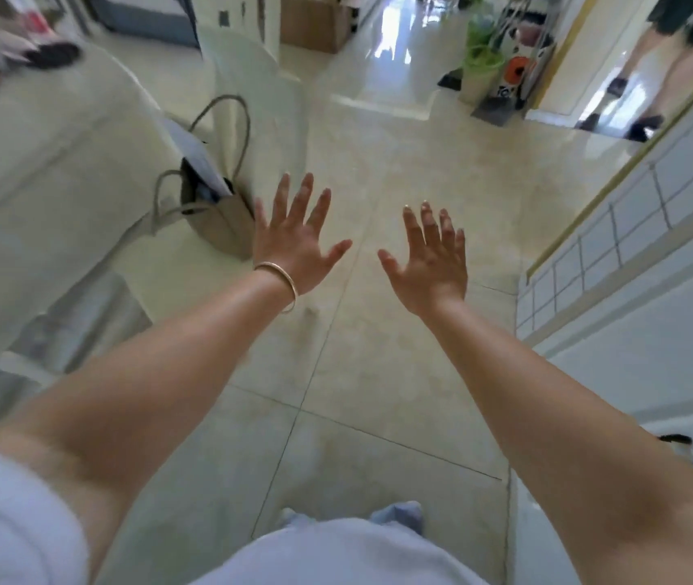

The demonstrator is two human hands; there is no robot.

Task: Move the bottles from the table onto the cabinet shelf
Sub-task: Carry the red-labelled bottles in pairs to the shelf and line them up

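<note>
No bottle shows anywhere in the frame, so its place, its long axis and the way it points cannot be told, nor how it lies to the fingers. Both arms reach forward from the bottom corners toward the middle of the frame, bare from short pale sleeves. The left hand [296, 242] sits just left of centre, back toward the camera, fingers spread wide and pointing up the frame, thumb out to the right; it grips nothing. A thin bangle [279, 275] rings its wrist. The right hand [431, 257] is just right of centre, near the left but apart from it, fingers splayed and also empty, thumb out to the left. Both hang over a pale tiled floor [378, 352]. A tan bag [218, 221] with loop handles stands at centre left, just beside the left hand in the picture. A white panelled cabinet [640, 268] runs down the right edge. Another person's legs [669, 65] show at upper right.
</note>
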